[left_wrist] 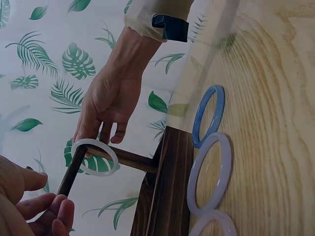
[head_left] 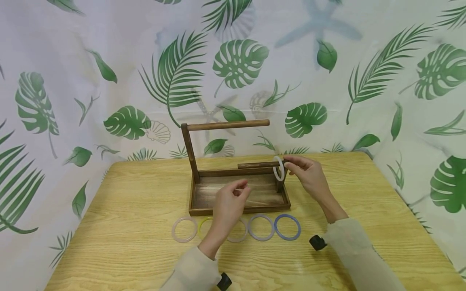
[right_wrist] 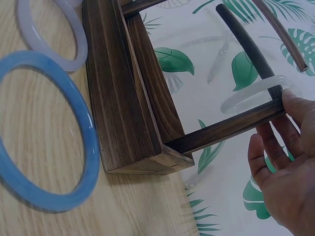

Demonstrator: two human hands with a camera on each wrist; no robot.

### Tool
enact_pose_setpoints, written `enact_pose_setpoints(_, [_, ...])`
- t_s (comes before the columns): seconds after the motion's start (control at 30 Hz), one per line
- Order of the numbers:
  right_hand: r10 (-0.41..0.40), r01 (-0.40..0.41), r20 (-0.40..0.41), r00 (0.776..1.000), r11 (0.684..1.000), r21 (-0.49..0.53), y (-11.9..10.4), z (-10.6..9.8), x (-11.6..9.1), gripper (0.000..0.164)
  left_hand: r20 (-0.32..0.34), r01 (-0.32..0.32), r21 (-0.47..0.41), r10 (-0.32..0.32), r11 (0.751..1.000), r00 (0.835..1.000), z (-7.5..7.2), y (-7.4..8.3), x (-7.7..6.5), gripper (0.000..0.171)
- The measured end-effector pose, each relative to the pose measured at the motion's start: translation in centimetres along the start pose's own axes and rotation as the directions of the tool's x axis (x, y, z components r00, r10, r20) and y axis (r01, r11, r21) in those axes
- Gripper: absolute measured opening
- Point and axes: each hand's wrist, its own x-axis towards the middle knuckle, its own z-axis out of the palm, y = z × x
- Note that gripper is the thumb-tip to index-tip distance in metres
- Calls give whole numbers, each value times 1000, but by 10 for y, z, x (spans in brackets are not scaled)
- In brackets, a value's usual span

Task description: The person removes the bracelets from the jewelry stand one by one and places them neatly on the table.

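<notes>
A dark wooden bangle stand (head_left: pixel 191 194) has a tray base, a tall post with a long rod, and a short post with a lower rod. A whitish bangle (head_left: pixel 279 173) hangs around the lower rod, close to the short post. My right hand (head_left: pixel 309 176) pinches the stand's top corner there, thumb on the post's end and fingertips touching or almost touching the bangle. My left hand (head_left: pixel 231 202) hovers in front of the tray, fingers loosely bent around nothing. In the left wrist view its fingers (left_wrist: pixel 64 214) appear beside the lower rod's free end.
Several bangles lie in a row before the stand: a pale pink one (head_left: pixel 174 230), a yellow one (head_left: pixel 201 223) partly behind my left arm, another pinkish one, a lavender one (head_left: pixel 261 239) and a blue one (head_left: pixel 299 228). A leaf-patterned cloth (head_left: pixel 233 24) hangs behind the wooden table (head_left: pixel 134 202).
</notes>
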Motion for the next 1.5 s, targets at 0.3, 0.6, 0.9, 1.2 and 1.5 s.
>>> enact_pose_setpoints(0.3, [1, -1, -14, 1000, 1000, 0, -1, 1, 0, 33, -17, -48, -6, 48, 999, 999, 17, 9, 8, 25])
enact_pose_setpoints(0.6, [4, -4, -15, 1000, 1000, -16, -1, -1, 0, 33, -18, -47, 42, 48, 998, 999, 32, 13, 15, 28])
enact_pose_setpoints(0.9, [-12, 12, -19, 1000, 1000, 6, -2, -1, 1, 31, -42, -69, 38, 70, 997, 997, 44, 17, 19, 28])
enact_pose_setpoints(1.2, [-12, 12, -19, 1000, 1000, 27, -2, 0, 0, 31, -72, -88, 47, 91, 995, 993, 52, 16, 22, 27])
enact_pose_setpoints(1.5, [-21, 21, -17, 1000, 1000, 18, -3, 2, 0, 31, -80, -85, 49, 89, 995, 993, 56, 19, 22, 27])
